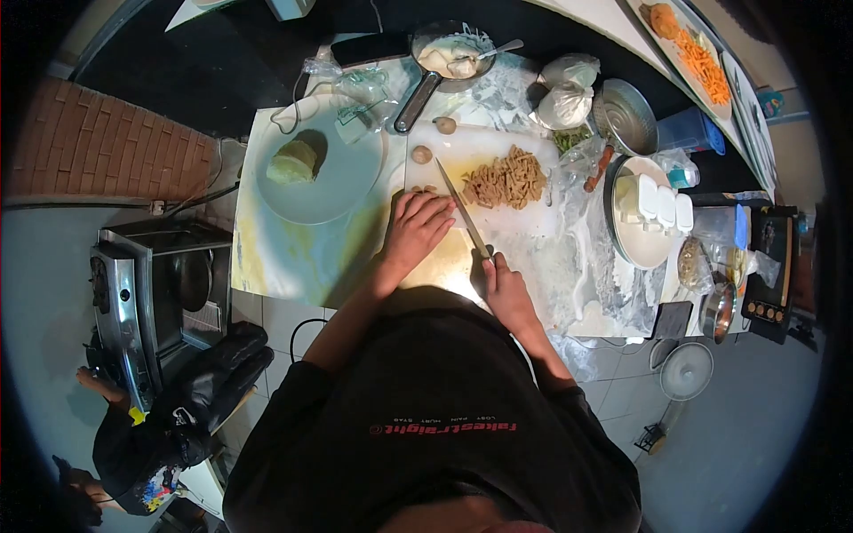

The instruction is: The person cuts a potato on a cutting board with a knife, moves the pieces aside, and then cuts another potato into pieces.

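My right hand (505,286) is wrapped round the handle of a knife (466,213), whose blade points up and to the left across a white cutting board (533,142). Beside the blade, my left hand (421,226) rests on the board's left part, its fingers together over something mostly hidden; small brown pieces show past the fingertips. A pile of chopped brown strips (505,179) lies right of the knife. Two small roundish brown pieces, one (421,155) near the knife tip and another (445,125) farther back, sit on the board.
Left stands a large plate (355,178) with a cabbage piece (292,163). Behind are a pan (453,80) with white mixture and a spoon, plus plastic bags (565,93). Right are a metal bowl (625,115) and a plate (636,249) with white containers. Another person (169,435) is at lower left.
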Demonstrator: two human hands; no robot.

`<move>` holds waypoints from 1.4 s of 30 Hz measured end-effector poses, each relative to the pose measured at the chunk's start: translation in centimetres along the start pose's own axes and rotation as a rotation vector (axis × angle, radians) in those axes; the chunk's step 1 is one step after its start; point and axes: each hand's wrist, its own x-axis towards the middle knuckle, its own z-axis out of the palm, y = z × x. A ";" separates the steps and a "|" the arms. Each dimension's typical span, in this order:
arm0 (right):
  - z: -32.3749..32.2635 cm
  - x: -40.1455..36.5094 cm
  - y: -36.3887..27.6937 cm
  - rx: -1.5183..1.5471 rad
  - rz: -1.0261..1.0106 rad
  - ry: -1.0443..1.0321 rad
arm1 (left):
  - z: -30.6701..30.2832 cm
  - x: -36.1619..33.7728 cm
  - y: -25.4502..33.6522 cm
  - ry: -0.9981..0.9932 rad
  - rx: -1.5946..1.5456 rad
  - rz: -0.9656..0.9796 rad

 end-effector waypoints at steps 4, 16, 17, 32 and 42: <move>0.0 0.0 0.4 0.022 -0.040 0.032 | 0.0 0.1 0.0 0.002 -0.021 -0.003; 0.4 0.7 1.6 0.136 0.023 -0.101 | 0.1 0.5 0.2 -0.019 -0.161 -0.046; 0.4 0.7 1.6 0.141 0.012 -0.095 | 0.1 0.5 0.2 -0.018 -0.165 -0.065; 0.1 0.9 1.6 0.140 -0.010 -0.074 | 1.2 -0.2 -0.3 -0.016 -0.144 -0.067; -0.4 1.0 1.4 0.093 0.007 -0.064 | -0.2 0.8 0.2 -0.001 -0.119 -0.024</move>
